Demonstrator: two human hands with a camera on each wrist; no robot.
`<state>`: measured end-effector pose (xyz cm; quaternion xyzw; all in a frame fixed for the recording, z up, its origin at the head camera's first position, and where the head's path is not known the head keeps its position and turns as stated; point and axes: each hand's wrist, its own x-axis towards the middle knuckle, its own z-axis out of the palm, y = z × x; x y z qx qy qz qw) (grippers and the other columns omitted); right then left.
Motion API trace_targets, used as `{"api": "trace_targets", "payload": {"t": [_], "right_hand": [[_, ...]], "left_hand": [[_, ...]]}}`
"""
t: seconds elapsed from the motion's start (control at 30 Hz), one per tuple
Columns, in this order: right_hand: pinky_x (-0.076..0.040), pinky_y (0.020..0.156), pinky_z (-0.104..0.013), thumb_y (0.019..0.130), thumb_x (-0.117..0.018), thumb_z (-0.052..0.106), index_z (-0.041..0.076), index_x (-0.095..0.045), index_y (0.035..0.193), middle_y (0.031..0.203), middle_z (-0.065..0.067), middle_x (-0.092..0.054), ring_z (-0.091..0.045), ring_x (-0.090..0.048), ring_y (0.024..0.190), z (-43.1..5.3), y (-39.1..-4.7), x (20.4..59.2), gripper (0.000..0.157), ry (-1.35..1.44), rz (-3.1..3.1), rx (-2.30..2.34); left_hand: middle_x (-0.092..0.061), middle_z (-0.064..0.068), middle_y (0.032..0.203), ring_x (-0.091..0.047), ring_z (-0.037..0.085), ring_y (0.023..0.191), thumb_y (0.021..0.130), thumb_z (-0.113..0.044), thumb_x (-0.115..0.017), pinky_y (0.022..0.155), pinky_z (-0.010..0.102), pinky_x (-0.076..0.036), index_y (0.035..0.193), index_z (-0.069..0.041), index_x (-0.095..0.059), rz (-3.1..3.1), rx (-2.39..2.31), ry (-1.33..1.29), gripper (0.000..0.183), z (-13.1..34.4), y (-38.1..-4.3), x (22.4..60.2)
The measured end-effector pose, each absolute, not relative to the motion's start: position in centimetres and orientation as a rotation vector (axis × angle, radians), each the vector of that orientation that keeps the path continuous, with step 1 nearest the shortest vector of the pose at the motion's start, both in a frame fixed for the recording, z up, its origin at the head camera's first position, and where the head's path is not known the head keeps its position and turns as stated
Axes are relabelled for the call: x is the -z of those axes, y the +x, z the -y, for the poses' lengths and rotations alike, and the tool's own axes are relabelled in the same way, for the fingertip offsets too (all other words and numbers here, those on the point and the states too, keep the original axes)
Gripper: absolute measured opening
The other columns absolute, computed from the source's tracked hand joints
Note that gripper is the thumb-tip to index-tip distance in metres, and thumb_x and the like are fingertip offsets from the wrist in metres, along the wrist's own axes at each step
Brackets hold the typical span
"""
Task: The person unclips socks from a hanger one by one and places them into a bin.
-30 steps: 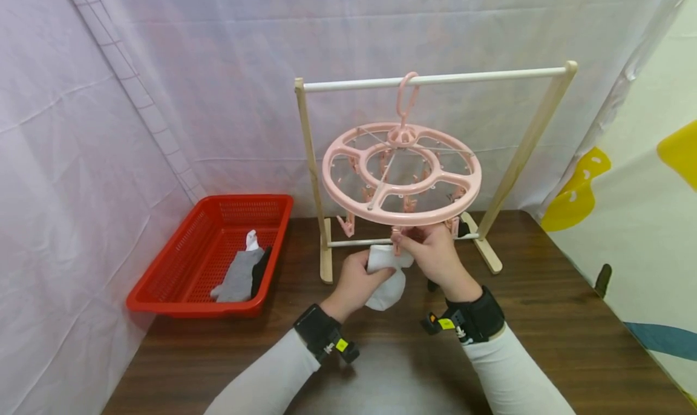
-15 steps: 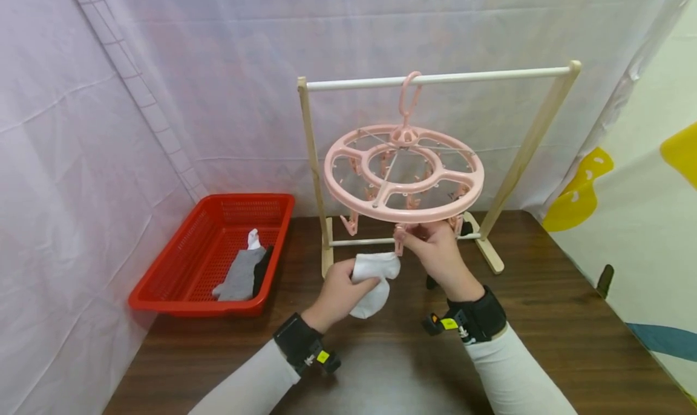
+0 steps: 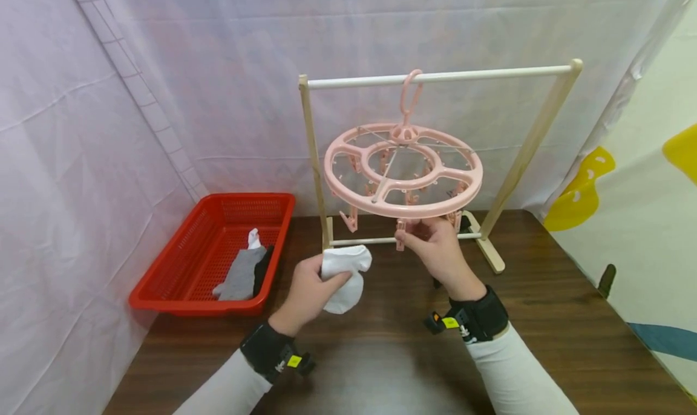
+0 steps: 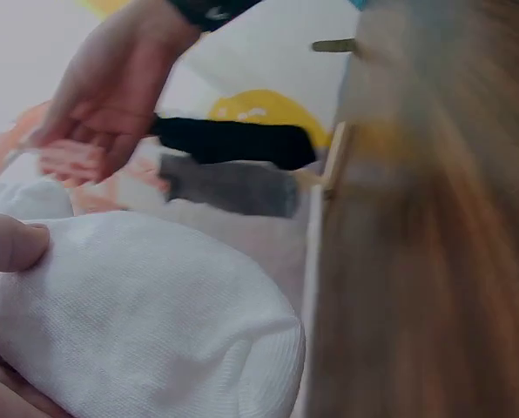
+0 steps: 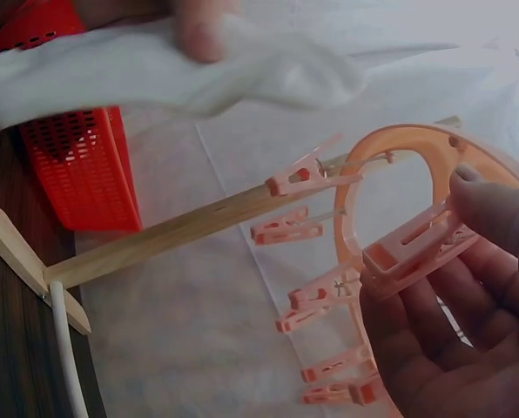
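Observation:
My left hand (image 3: 305,291) grips a white sock (image 3: 345,276) by its side, thumb on top; it is apart from the hanger. My right hand (image 3: 440,254) pinches a pink clothespin (image 5: 416,248) between thumb and fingers at the near rim of the round pink drying hanger (image 3: 403,211). In the right wrist view, nothing shows between that clothespin's jaws. Several other pink pegs (image 5: 307,178) dangle from the ring. In the left wrist view, a black sock (image 4: 242,144) and a grey sock (image 4: 229,185) hang beyond the right hand.
A red basket (image 3: 163,307) at the left holds a grey sock (image 3: 238,276), a black item (image 3: 262,273) and a white item (image 3: 253,239). The hanger hooks over the white bar (image 3: 490,74) of a wooden stand (image 3: 530,143) on the dark table (image 3: 381,354).
My left hand has drawn the white sock away from the clothespin, to the left. The right hand has stayed at the clothespin, with the hanger barely shifting.

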<state>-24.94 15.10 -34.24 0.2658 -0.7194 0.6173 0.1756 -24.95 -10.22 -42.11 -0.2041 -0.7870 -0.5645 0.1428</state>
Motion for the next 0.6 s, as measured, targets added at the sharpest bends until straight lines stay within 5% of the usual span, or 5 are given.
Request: {"api": "trace_targets", "payload": {"t": [0.27,0.6], "right_hand": [[-0.056,0.067,-0.027,0.085,-0.071,0.000,-0.005,-0.065,0.096,0.082,-0.019,-0.065,-0.021,-0.065,0.074,-15.6,-26.3,35.8,0.014,0.714,2.073,-1.753],[-0.056,0.066,-0.027,0.084,-0.073,0.007,-0.003,-0.065,0.095,0.080,-0.013,-0.065,-0.019,-0.065,0.075,-15.6,-26.7,36.3,0.016,0.699,2.058,-1.738]], "left_hand": [[-0.073,0.005,0.107,-0.067,0.019,0.090,0.082,-0.030,-0.078,0.080,0.042,-0.057,0.112,-0.012,-0.070,2.207,1.623,-0.519,0.036,13.1,-25.0,39.0],[-0.072,0.012,0.108,-0.065,0.022,0.092,0.081,-0.028,-0.079,0.078,0.036,-0.056,0.114,-0.005,-0.068,2.120,1.606,-0.266,0.042,17.2,-25.4,35.9]]}}
